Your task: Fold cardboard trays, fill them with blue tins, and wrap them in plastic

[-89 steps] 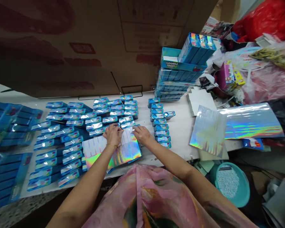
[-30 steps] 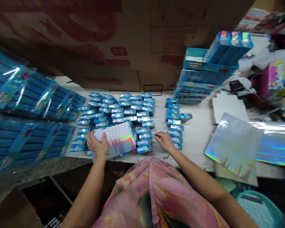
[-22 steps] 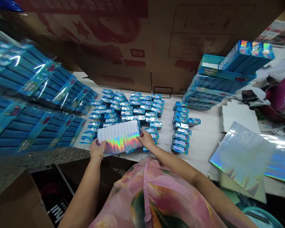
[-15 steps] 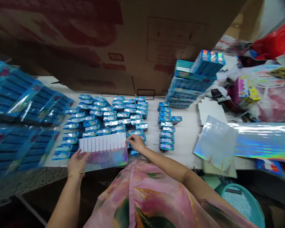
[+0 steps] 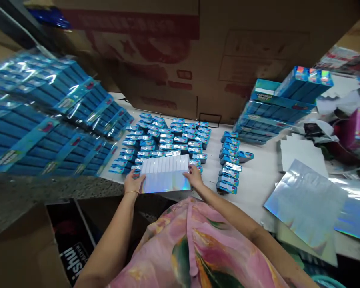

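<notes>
My left hand (image 5: 133, 184) grips the left edge of a shiny holographic sheet (image 5: 166, 181), thumb on top. The sheet's upper part carries a row of several white strips. At the opposite edge, my right hand (image 5: 195, 177) pinches the sheet between thumb and fingers. The sheet is held low over the front of the white table, covering part of the small blue boxes (image 5: 180, 139) standing in rows behind it. A column of similar blue boxes (image 5: 229, 170) stands right of my right hand.
Wrapped packs of blue boxes (image 5: 75, 140) are piled at left. A large cardboard carton (image 5: 168, 72) backs the table (image 5: 255, 184). Blue display trays (image 5: 270, 112) are stacked at right, near a white cardboard piece (image 5: 301, 154) and loose holographic sheets (image 5: 307, 202). An open carton (image 5: 24, 244) sits lower left.
My right hand was off the sheet one second ago and now pinches its right edge. My left hand stays on the left edge. The head view has swung about.
</notes>
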Demonstrator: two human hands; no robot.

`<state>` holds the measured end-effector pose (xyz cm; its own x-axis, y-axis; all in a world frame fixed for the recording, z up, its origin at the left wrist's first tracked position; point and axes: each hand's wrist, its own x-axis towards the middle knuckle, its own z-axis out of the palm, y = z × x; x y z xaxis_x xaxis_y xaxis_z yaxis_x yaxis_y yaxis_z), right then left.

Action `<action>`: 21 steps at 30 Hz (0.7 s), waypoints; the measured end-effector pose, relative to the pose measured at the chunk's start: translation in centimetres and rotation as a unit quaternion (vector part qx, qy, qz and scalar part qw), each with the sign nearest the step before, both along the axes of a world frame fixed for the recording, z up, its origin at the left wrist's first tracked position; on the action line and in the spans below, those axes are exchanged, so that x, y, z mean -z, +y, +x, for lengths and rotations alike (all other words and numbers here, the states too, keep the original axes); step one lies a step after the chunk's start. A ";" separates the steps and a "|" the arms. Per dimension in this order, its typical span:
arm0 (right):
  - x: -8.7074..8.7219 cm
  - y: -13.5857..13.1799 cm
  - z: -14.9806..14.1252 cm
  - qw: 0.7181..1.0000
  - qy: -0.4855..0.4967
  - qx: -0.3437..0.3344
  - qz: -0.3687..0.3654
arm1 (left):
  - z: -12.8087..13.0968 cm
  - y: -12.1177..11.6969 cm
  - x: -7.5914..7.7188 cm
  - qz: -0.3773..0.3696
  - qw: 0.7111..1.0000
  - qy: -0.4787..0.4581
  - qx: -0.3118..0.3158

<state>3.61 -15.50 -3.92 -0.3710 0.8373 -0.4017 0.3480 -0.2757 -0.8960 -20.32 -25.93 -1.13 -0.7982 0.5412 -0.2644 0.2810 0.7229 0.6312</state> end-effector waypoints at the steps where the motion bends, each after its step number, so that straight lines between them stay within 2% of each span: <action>1: -0.2 0.2 0.1 0.999 0.022 0.024 -0.001 | 0.2 -0.3 -0.1 0.016 1.000 -0.018 -0.007; 4: -1.5 0.9 1.1 0.987 0.135 0.081 -0.029 | 1.1 -0.9 -0.5 0.072 0.995 -0.075 0.000; 7: -3.1 1.9 2.6 0.967 0.226 0.092 -0.071 | 2.1 -0.7 -1.1 0.150 0.978 -0.136 0.047; 12: -4.7 3.0 5.6 0.947 0.281 0.100 -0.117 | 4.6 0.7 -1.8 0.174 0.957 -0.219 0.081; 14: -4.9 3.1 6.8 0.946 0.281 0.128 -0.100 | 5.8 1.4 -2.1 0.215 0.935 -0.268 0.086; 17: -4.9 2.8 8.6 0.953 0.248 0.167 -0.049 | 7.3 2.3 -3.0 0.275 0.914 -0.285 0.090; 21: -5.1 2.4 10.6 0.953 0.224 0.202 0.013 | 8.6 3.3 -4.5 0.282 0.908 -0.274 0.143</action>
